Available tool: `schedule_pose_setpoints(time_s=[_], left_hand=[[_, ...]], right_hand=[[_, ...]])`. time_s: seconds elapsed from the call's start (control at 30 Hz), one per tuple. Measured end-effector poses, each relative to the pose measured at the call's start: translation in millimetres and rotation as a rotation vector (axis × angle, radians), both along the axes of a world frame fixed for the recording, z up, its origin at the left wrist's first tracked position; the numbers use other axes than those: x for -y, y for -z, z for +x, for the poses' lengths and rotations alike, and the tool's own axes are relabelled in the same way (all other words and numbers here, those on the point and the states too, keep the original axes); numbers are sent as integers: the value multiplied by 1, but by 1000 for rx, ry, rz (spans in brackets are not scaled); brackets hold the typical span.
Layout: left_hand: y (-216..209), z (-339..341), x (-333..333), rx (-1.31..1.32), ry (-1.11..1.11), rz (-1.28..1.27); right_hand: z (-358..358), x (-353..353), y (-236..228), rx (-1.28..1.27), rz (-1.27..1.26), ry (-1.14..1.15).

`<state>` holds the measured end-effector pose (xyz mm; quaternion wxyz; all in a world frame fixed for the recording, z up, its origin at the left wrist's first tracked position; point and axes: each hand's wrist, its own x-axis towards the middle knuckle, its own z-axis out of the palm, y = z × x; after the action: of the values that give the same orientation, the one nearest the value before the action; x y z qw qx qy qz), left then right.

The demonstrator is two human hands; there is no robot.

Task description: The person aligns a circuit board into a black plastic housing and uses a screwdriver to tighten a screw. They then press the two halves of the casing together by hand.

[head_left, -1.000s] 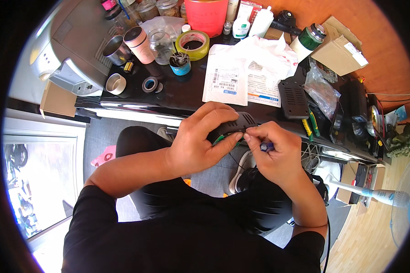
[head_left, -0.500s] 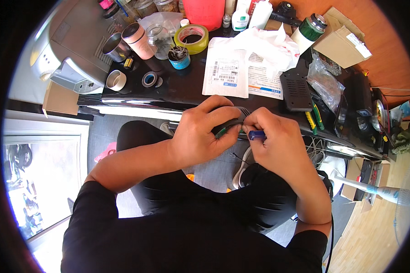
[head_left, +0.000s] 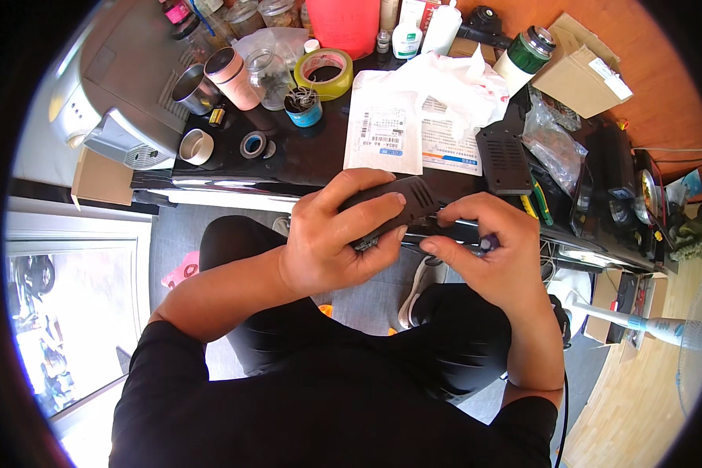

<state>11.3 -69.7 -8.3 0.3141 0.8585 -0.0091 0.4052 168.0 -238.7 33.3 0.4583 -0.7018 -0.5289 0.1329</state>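
My left hand is closed round a black plastic housing with slots at its end, held just off the front edge of the desk. Its underside is mostly covered by my fingers. To the right of it, my right hand grips a slim screwdriver with a blue-purple handle. The shaft points toward the housing's slotted end; I cannot tell whether its tip touches. A second black slotted housing lies on the desk beyond my right hand.
On the black desk are a white paper packet, yellow tape, a blue tin and a small metal cup. Green-and-yellow-handled pliers lie at the right. A white fan pole stands beyond my right arm.
My left hand has turned the housing so its slotted face shows. My right hand has moved right, away from it, with the screwdriver; a gap has opened between the hands.
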Motion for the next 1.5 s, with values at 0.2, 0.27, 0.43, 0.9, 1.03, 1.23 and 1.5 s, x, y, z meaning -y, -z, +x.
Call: schedule_pose_setpoints(time_s=[0.2,0.27,0.43,0.9,1.03,1.23,1.5], left_hand=[[2,0,-2,40,0,44],[2,-1,-2,56,3,57],[4,1,-2,53,-11,79],[3,-8,-2,-74,42,179],[4,-7,-1,-113,57,156],[11,-9,0,-198,148,-17],[15,-11,9,-310,224,-223]], right_hand=[[-7,-3,9,-81,-10,-33],[-6,-4,9,-163,-14,-58],[-9,-5,6,-160,5,-39],[1,-11,16,430,138,-174],[2,-11,15,499,110,-203],[8,-12,15,431,57,-285],[9,-6,10,71,-215,-252]])
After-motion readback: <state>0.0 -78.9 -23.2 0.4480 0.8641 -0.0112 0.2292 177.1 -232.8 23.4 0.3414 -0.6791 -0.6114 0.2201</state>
